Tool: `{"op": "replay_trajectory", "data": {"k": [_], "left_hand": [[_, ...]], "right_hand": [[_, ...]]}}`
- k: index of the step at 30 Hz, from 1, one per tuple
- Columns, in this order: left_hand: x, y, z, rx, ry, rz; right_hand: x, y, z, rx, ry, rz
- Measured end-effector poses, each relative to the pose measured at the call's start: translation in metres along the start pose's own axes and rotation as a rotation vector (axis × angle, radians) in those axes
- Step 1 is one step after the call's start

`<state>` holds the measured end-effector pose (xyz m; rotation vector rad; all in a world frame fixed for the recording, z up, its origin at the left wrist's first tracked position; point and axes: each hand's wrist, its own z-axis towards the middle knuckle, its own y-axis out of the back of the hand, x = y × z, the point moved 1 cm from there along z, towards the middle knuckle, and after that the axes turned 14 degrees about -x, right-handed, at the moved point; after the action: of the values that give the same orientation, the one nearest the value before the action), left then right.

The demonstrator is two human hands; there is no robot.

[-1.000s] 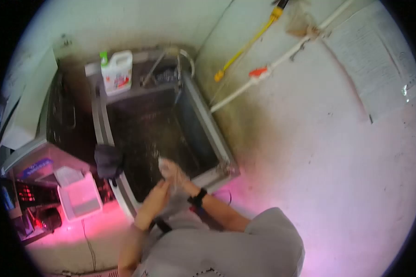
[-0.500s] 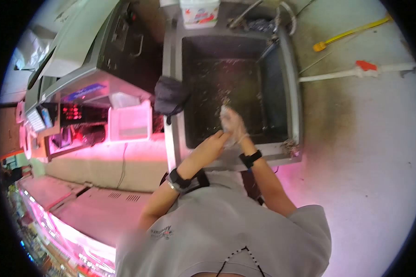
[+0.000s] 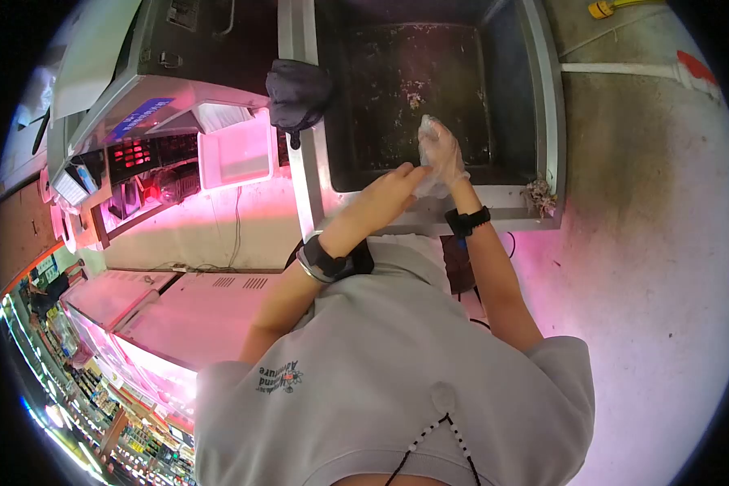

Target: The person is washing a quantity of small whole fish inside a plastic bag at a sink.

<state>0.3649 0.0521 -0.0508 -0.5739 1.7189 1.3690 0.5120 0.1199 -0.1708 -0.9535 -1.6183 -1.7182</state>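
My right hand (image 3: 439,146) wears a clear disposable plastic glove (image 3: 434,186) and is held over the near side of a dark sink basin (image 3: 364,154). Its fingers point away from me, stretched out and close together. Bare, my left hand (image 3: 397,190) reaches across with its fingers closed on the loose plastic near the heel of the right hand. Beyond the hands, a small clump of wet scraps (image 3: 415,99) lies on the basin floor, with specks scattered around it. Each wrist has a black band.
A dark cloth (image 3: 297,93) hangs on the sink's left rim. More scraps (image 3: 539,198) sit on its near right corner. Left stand a metal appliance (image 3: 170,89) and a white tub (image 3: 236,150). A white pipe (image 3: 624,70) runs along the wall at right.
My view has tilted down toward my body, so the sink sits higher in it. The left fingers stay at the glove, now nearer the heel of my right hand.
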Motion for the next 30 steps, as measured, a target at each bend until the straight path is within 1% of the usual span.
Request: {"op": "replay_trajectory", "data": {"k": [3,5,8,12,15,18,20,21,23,27,30], "left_hand": [[0.0,-0.001,-0.001,-0.013,-0.018,0.001],[0.001,-0.003,-0.002,-0.035,-0.013,0.003],[-0.002,-0.001,-0.002,-0.004,0.019,0.018],[0.004,-0.004,-0.004,-0.014,0.002,0.005],[0.006,-0.005,-0.005,-0.017,-0.006,0.019],[0.008,-0.006,-0.006,-0.027,-0.032,0.023],[0.009,-0.007,-0.008,-0.025,-0.038,0.035],[0.011,-0.008,-0.008,-0.015,-0.047,0.033],[0.013,-0.006,-0.008,-0.027,-0.066,0.019],[0.007,-0.005,-0.006,-0.008,-0.035,0.036],[0.012,-0.005,-0.009,-0.046,-0.063,0.041]], "right_hand": [[-0.004,0.001,0.001,-0.004,0.011,0.041],[-0.008,-0.002,0.001,0.032,-0.063,0.041],[-0.01,-0.005,-0.002,0.021,-0.08,0.046],[-0.001,-0.002,-0.005,-0.01,-0.029,0.028],[-0.007,-0.004,-0.009,0.026,-0.047,0.053],[-0.013,-0.008,-0.008,-0.011,-0.017,0.073],[-0.012,-0.007,-0.008,0.072,-0.072,0.098],[-0.01,-0.008,-0.007,0.068,-0.059,0.113],[-0.007,-0.004,-0.008,0.118,-0.1,0.074],[-0.001,0.0,-0.008,0.073,-0.066,-0.004],[-0.001,-0.004,-0.01,0.137,-0.119,0.074]]}}
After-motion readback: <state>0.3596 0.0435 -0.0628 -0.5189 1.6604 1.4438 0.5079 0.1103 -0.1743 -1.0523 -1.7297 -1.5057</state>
